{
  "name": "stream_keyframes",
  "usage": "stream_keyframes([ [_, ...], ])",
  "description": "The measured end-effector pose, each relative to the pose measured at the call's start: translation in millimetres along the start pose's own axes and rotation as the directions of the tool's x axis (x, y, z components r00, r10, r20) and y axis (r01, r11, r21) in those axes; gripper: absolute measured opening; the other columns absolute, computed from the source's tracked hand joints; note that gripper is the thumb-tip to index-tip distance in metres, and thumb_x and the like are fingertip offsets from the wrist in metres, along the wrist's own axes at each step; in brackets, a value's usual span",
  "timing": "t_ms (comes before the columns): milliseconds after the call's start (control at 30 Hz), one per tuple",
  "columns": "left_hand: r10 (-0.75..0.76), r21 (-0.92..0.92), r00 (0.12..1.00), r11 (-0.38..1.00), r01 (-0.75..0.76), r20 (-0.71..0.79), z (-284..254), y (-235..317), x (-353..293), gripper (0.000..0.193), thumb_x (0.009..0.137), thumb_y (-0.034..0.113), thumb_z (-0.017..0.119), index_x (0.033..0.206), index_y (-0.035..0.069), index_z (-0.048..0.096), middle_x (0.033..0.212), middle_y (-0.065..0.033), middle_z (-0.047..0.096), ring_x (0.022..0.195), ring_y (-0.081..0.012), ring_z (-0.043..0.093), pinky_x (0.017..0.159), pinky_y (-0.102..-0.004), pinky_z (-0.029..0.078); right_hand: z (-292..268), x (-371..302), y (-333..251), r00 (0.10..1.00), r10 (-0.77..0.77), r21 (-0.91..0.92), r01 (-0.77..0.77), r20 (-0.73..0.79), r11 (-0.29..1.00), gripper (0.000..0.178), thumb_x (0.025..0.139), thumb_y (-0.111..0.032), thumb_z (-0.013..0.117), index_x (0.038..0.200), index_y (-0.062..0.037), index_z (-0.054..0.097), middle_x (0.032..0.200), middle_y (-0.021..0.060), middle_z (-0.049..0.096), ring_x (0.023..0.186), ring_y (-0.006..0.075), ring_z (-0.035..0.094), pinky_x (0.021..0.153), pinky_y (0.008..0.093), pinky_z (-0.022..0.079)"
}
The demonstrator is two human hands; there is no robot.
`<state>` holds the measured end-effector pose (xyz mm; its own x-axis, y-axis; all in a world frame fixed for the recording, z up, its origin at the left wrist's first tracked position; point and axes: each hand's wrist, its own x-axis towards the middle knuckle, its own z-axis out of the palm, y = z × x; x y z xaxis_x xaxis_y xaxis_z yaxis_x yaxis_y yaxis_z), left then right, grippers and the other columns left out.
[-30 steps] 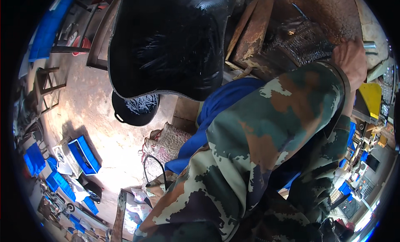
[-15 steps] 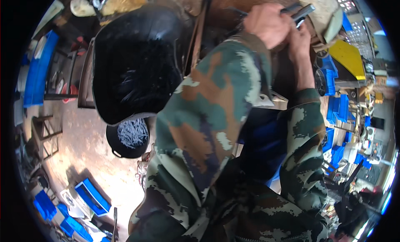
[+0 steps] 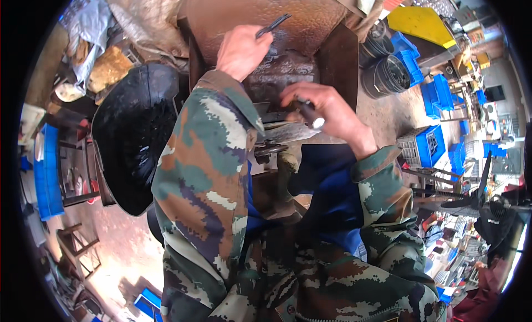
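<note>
My left hand is closed round a slim dark metal piece whose tip sticks out past the knuckles. It is raised over the front of a brown metal enclosure. Lower and to the right, my right hand wraps a dark cylindrical piece with a bright round end; its exact kind is unclear, and the fingertips are blurred. Under that hand lies a worn grey metal bar, part of the bench fixture. The two hands are apart.
A large black scoop-shaped tub stands close at my left. Black buckets and a blue crate are to the right. A yellow panel lies beyond them. A wooden stool stands at lower left.
Both hands were close together at the upper right of the picture; they have separated, the right one now lower. The view has also turned, bringing the enclosure to the middle.
</note>
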<state>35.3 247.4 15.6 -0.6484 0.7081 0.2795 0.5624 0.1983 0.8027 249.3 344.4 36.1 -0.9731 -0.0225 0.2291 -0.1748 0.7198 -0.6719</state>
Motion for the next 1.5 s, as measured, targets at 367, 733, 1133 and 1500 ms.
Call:
stream_keyframes([
  [367, -0.243, 0.334, 0.915, 0.934, 0.130, 0.323, -7, -28, 0, 0.030, 0.085, 0.030, 0.064, 0.106, 0.009, 0.073, 0.095, -0.0238, 0.069, 0.096, -0.0399, 0.066, 0.086, -0.0450, 0.050, 13, -27, 14, 0.974, -0.035, -0.103, 0.059, 0.222, 0.993, 0.037, 0.073, 0.007, 0.063, 0.107, -0.0039, 0.066, 0.113, 0.0090, 0.066, 0.095, 0.0292, 0.067, 0.076, 0.0362, 0.057],
  [733, -0.178, 0.317, 0.952, 0.944, 0.094, 0.247, 11, -59, 4, 0.037, 0.088, 0.025, 0.064, 0.115, -0.001, 0.068, 0.100, -0.0195, 0.072, 0.099, -0.0315, 0.068, 0.086, -0.0386, 0.050, -28, 17, 19, 0.774, 0.616, 0.500, -0.480, -0.145, 0.721, 0.022, 0.099, -0.015, 0.058, 0.113, 0.0011, 0.063, 0.103, 0.0103, 0.068, 0.067, 0.0092, 0.059, 0.052, 0.0241, 0.053],
  [1133, -0.170, -0.554, 0.885, 0.724, 0.410, 0.433, 11, 22, -11, 0.025, 0.095, 0.026, 0.063, 0.105, 0.005, 0.070, 0.077, 0.0015, 0.063, 0.052, -0.0015, 0.037, 0.046, -0.0209, 0.025, -14, 45, 17, 0.660, 0.649, 0.796, -0.125, -0.379, 0.592, 0.022, 0.099, -0.014, 0.058, 0.115, 0.0019, 0.059, 0.093, 0.0072, 0.066, 0.060, 0.0122, 0.058, 0.051, 0.0254, 0.048],
  [1500, -0.200, -0.516, 0.921, 0.779, 0.357, 0.335, 10, -1, -5, 0.032, 0.096, 0.030, 0.061, 0.109, 0.002, 0.068, 0.083, -0.0006, 0.066, 0.051, -0.0021, 0.035, 0.044, -0.0210, 0.027, -13, 43, 26, 0.666, 0.674, 0.819, -0.165, -0.319, 0.550, 0.019, 0.099, -0.015, 0.058, 0.110, 0.0012, 0.061, 0.091, 0.0071, 0.061, 0.057, 0.0106, 0.050, 0.049, 0.0264, 0.045],
])
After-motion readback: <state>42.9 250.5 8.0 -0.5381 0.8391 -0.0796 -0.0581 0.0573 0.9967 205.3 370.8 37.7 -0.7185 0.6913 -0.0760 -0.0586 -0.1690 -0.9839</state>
